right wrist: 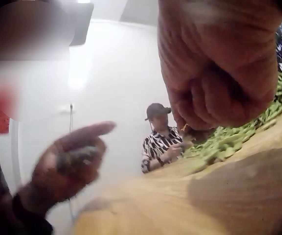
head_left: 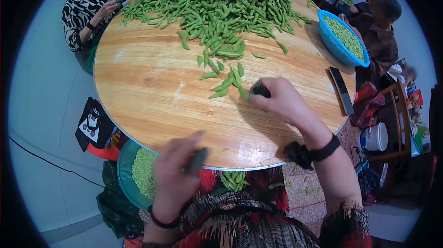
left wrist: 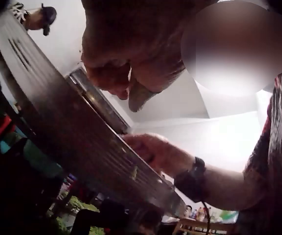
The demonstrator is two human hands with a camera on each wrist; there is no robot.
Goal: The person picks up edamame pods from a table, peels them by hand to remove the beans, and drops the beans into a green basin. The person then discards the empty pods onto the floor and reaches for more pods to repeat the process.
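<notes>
- I judge that I am at taking a pod [head_left: 242, 92] for shelling: my right hand [head_left: 280, 100] is at the loose ones in front of the pile [head_left: 226, 3].
- My right fingers are curled, the tips by that pod; whether they grip it I cannot tell.
- My left hand [head_left: 173, 165], blurred near the table [head_left: 152, 100] edge, is loosely open, forefinger straight, with no pod seen in it.
- The next move, as I see it, calls for a light pinch on one pod, then lifting it clear of its neighbours.
- The pods are green, slim and curved, with bean bumps along them; the pile is a loose tangle.
- Shelled beans [head_left: 144, 169], small, pale and roundish, fill the ribbed green basin [head_left: 124, 185]; more lie in the smooth blue bowl [head_left: 333, 48].
- The tabletop is glossy, striped wood grain, round-edged.
- Something dark covers each thumb, it seems; its material I cannot tell.
</notes>
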